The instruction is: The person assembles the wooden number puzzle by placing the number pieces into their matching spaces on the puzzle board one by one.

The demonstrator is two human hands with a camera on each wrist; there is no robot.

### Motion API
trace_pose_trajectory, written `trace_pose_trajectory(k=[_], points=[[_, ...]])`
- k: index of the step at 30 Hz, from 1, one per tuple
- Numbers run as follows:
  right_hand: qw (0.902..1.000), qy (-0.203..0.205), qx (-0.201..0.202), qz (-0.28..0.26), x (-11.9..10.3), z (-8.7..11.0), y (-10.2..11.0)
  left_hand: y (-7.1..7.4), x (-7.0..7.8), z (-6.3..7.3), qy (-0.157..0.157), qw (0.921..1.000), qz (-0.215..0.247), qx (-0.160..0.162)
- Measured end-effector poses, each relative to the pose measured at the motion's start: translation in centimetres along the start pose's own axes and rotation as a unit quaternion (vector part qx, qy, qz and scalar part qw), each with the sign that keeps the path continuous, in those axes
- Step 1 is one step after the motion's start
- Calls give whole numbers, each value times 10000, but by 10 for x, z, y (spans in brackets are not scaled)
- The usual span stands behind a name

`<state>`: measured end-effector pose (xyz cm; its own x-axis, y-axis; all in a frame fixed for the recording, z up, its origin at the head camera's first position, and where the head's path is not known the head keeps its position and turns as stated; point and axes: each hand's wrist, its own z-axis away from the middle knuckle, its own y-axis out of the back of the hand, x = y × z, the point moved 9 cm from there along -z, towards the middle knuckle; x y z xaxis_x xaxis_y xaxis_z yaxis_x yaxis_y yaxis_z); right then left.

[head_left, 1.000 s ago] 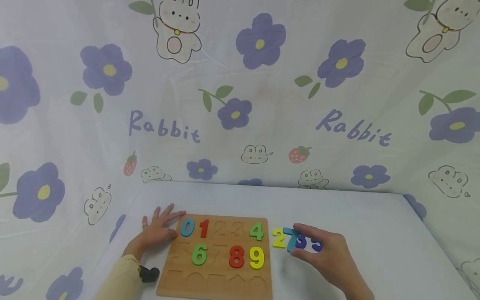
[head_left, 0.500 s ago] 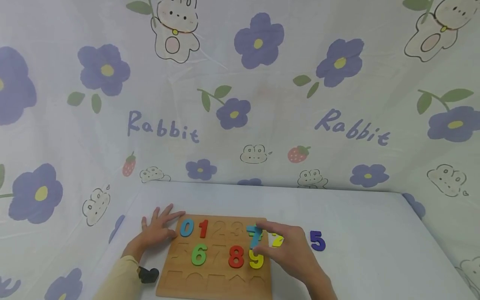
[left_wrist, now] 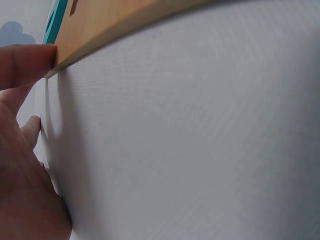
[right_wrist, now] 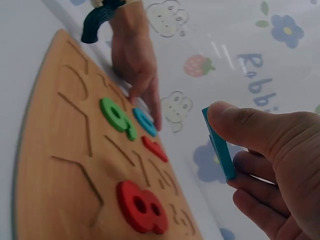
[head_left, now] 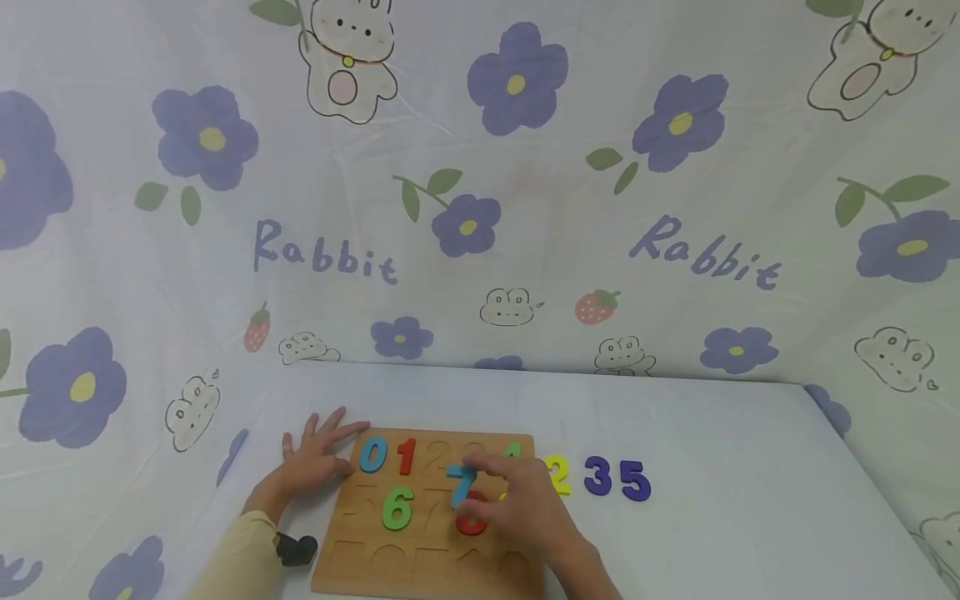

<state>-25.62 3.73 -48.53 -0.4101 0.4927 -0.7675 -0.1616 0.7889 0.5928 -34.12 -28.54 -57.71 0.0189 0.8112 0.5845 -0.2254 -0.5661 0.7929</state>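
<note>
My right hand (head_left: 528, 504) pinches a blue number 7 (head_left: 462, 483) between thumb and fingers, over the wooden number board (head_left: 360, 571). In the right wrist view the 7 (right_wrist: 220, 147) shows edge-on, raised off the board. My left hand (head_left: 315, 458) rests at the board's upper left edge with its fingers spread, thumb and index touching the edge. In the board sit a blue 0 (head_left: 372, 455), a red 1 (head_left: 407, 457), a green 6 (head_left: 397, 508) and a red 8 (right_wrist: 142, 207). The green 4 (head_left: 513, 452) and the yellow 9 are mostly covered by my right hand.
On the white table (head_left: 720, 533), right of the board, a yellow 2 (head_left: 558, 475), a purple 3 (head_left: 597, 476) and a purple 5 (head_left: 635, 481) lie in a row. Behind rises a curtain (head_left: 555, 192) printed with rabbits and flowers. Bare recesses show along the board's front row.
My right hand has carried the blue 7 leftward from beside the loose numbers to over the middle of the board. The purple 3 is uncovered again. The left hand stays put.
</note>
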Motion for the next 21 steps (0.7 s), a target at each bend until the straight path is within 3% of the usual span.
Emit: trace_pose_trajectory(k=[9,15,21], points=[[9984,-89,-496,239,10,-5,-38,0,-1,0,3,10000,-19,-7],[9963,-330,-787,116,17,-6,-58,-1,-2,0,22,10000,-43,-12],[9952,-196,-867,412,15,-7,-70,0,-2,-1,2,10000,-45,-11]])
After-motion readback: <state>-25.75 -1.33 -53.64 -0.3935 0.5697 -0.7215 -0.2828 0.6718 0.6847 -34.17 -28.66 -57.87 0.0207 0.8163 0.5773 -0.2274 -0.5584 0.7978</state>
